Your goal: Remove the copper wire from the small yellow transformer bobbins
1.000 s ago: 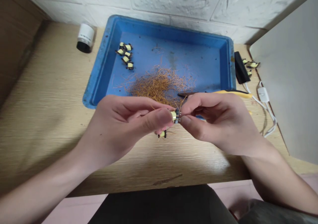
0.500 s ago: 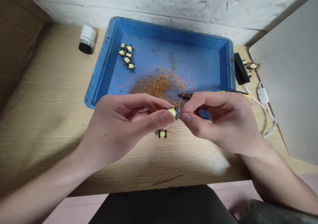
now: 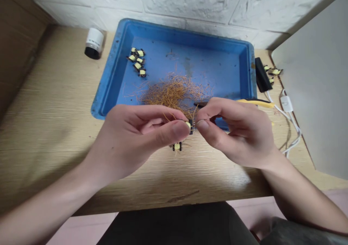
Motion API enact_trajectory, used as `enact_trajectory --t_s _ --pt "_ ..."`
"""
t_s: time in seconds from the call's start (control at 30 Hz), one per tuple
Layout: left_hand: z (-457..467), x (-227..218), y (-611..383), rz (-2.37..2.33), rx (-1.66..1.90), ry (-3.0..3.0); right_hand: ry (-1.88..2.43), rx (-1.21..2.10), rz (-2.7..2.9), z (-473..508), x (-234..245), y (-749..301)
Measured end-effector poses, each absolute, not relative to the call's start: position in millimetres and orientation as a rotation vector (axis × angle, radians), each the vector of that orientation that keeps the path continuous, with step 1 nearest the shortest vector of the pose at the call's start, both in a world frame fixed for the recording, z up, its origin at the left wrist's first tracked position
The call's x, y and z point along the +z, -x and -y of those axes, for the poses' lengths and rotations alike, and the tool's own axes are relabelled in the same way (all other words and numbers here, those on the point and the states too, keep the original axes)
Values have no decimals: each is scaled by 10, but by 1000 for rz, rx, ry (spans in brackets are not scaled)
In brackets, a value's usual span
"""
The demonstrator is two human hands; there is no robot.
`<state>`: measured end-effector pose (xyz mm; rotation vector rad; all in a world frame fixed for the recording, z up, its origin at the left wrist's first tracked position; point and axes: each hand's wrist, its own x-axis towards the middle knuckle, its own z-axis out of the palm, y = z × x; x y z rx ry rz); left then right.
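Observation:
Between the thumb and fingers of my left hand is a small transformer, wrapped in yellow tape with a black pinned end facing right. My fingers cover much of it. Thin copper-coloured wire leads stick out above it. My right hand is closed in a pinch just beside the pins, apparently on a fine wire lead; the fingertips hide most of it. Below my left thumb, a second transformer with loose leads lies on the table.
A blue tray behind my hands holds a heap of wire clippings and several transformers. Yellow-handled pliers lie across its right front. A white jar stands left; a black block and white cable lie right.
My right hand has shifted slightly and turned, showing more of the pliers' yellow handle. The held transformer is tilted a little differently, with less of its yellow side showing.

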<state>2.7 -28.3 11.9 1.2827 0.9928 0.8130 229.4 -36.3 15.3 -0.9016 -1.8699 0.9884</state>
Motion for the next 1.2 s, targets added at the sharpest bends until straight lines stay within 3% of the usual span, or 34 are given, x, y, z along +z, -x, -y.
enact_trajectory --t_s 0.73,1.2 --pt "277 133 -81 -944 821 -1121 961 1544 1519 398 243 -2248" --pt "279 101 -27 -949 840 -1180 853 1228 1616 429 164 -2223"
